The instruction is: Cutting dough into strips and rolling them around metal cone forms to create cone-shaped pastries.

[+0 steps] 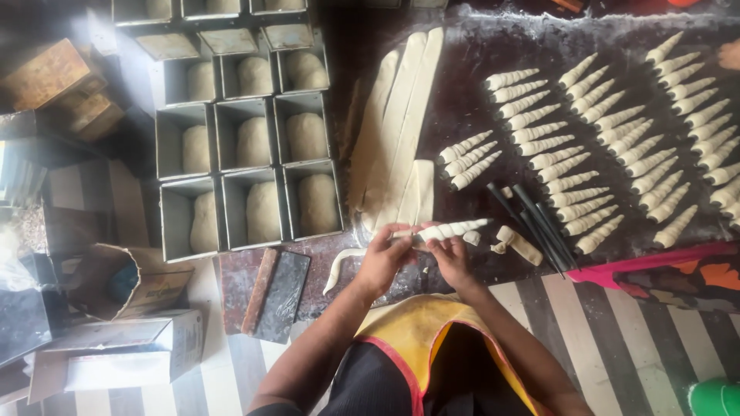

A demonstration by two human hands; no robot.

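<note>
Dough is what I have in hand here: a pale strip of soft dough wound in a spiral round a slim cone-shaped mould [451,229], held just above the near edge of the dark floured worktop [470,69]. My left hand [383,258] is closed round the wide end, where a loose tail of dough [339,270] droops down to the left. My right hand [451,258] pinches the middle of the wrap, fingertips [432,245] on the coils. I judge the piece light and soft, easily dented and a little tacky, with only the mould inside giving it stiffness. So I would grip lightly on the wound part, never by the hanging tail, which looks likely to stretch or tear.

Just to the right lie a few bare black cone moulds [539,223] and a small scrap of rolled dough [520,245]. Farther off, long flat strips of cut dough [401,123] run away from me. To the right of those, rows of finished spiral-wrapped cones [617,146] cover the worktop. At the far left stand square metal baking tins, each with a lump of loaf dough [250,146].
</note>
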